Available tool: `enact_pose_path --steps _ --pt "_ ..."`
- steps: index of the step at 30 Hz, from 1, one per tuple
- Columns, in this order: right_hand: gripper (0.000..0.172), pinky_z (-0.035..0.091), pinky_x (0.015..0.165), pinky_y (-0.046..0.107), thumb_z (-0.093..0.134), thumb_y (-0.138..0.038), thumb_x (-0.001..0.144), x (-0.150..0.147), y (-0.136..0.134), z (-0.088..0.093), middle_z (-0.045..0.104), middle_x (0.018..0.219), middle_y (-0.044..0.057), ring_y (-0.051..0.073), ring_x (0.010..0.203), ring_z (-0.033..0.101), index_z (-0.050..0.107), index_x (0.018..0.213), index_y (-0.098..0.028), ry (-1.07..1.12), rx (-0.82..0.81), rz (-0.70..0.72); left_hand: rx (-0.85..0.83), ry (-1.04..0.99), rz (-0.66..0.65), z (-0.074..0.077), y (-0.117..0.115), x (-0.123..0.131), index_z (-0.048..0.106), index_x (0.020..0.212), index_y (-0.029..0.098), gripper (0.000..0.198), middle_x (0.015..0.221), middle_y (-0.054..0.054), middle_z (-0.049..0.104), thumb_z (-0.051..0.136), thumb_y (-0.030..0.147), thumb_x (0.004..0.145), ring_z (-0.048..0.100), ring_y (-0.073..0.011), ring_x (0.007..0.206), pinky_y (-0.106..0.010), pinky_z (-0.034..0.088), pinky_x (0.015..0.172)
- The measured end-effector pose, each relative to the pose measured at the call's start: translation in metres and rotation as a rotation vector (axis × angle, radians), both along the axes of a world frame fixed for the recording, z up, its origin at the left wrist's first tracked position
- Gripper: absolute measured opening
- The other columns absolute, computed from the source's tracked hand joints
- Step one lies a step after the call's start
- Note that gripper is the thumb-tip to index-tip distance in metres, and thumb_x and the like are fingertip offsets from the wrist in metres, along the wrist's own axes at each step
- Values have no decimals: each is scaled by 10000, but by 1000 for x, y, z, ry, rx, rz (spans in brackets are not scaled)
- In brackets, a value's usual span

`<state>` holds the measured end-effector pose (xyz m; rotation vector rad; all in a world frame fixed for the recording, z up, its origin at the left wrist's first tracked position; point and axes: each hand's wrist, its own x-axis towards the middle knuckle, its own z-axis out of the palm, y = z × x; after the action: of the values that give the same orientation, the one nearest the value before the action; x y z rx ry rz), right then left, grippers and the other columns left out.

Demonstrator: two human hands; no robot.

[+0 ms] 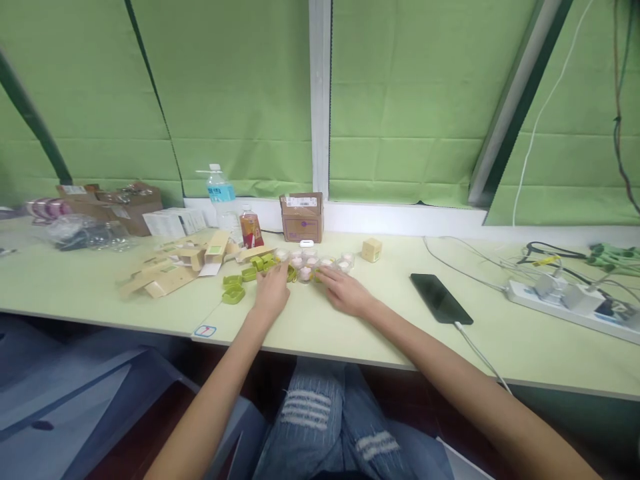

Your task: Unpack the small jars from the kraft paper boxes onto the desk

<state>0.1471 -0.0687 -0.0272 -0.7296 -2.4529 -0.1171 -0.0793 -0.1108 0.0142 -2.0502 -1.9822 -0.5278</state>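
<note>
My left hand [273,291] rests on the table, fingers stretched forward among small green plastic pieces [233,291], some of them ring-like. A dark green bit shows beside its fingertips. My right hand [346,291] lies flat with fingers extended, touching the near side of a cluster of small clear cups [305,273] with pale pink contents. Several such cups stand close together between and beyond both hands. Small yellow-green bits show by the right fingertips; whether the fingers touch them, I cannot tell.
Flattened cardboard boxes [167,277] lie left; behind stand a bottle [220,193], a red-brown drink bottle [251,229] and a brown carton [303,219]. A small tan box [371,250], a charging phone [440,299] and a power strip [575,305] lie right.
</note>
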Motion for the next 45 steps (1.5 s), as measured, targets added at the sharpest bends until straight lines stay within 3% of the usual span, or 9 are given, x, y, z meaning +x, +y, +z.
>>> enact_pose_path --steps 5,9,15,18,22,30,36,40,45 --pt "543 423 1157 511 487 -116 933 10 3 -4 561 1455 202 311 1395 487 475 1476 -116 38 -91 -4 -63 37 12 -2 3 -1 491 1452 89 690 1199 -232 682 381 -80 792 607 -362 1204 -512 411 1014" --pt "331 517 982 446 522 -167 970 12 -2 1 676 1201 158 283 1135 609 596 1293 -166 77 -53 -10 -38 -19 -75 -3 8 -7 616 1282 94 471 1131 -218 699 459 4 847 611 -371 1162 -480 440 963" --pt "77 504 839 348 638 -268 969 13 -3 5 660 962 76 218 922 603 665 970 -195 191 -93 14 33 -230 -199 -7 18 -22 668 1079 124 282 962 -120 715 581 75 815 657 -278 919 -373 477 831" --pt "93 508 889 362 665 -259 952 16 1 1 634 1034 84 219 989 613 674 884 -196 276 -149 43 44 -299 -237 -7 21 -26 693 952 144 150 904 -100 719 628 139 817 657 -268 862 -369 480 802" --pt "66 478 1025 419 700 -207 905 18 4 -1 609 1226 109 258 1201 581 673 846 -198 332 -191 67 132 -295 -271 -5 21 -30 706 1009 154 183 956 -106 735 597 187 867 660 -281 902 -418 483 876" --pt "126 496 911 380 636 -132 898 17 2 0 685 1080 88 240 1028 633 640 1003 -202 277 -219 -79 312 -280 -317 -1 18 -28 688 1091 141 275 1041 -150 674 461 221 958 615 -311 1051 -462 489 957" --pt "543 472 1005 434 720 -238 862 17 5 -5 664 1235 112 266 1147 611 527 1369 -214 350 -338 -124 211 -447 -480 5 10 -2 732 1041 174 265 1009 -100 682 488 251 970 640 -251 983 -400 505 911" --pt "600 475 1008 438 723 -239 855 17 3 -3 665 1161 87 248 1092 618 504 1413 -222 378 -357 -63 131 -560 -560 2 6 17 741 1017 177 247 934 -75 698 514 248 951 654 -201 825 -342 521 800" --pt "605 467 1067 460 622 -118 868 17 -3 5 570 1278 124 266 1215 553 479 1444 -231 349 -202 112 46 -761 -604 -8 3 32 727 906 166 159 785 -46 711 619 281 885 645 -176 692 -300 518 678"
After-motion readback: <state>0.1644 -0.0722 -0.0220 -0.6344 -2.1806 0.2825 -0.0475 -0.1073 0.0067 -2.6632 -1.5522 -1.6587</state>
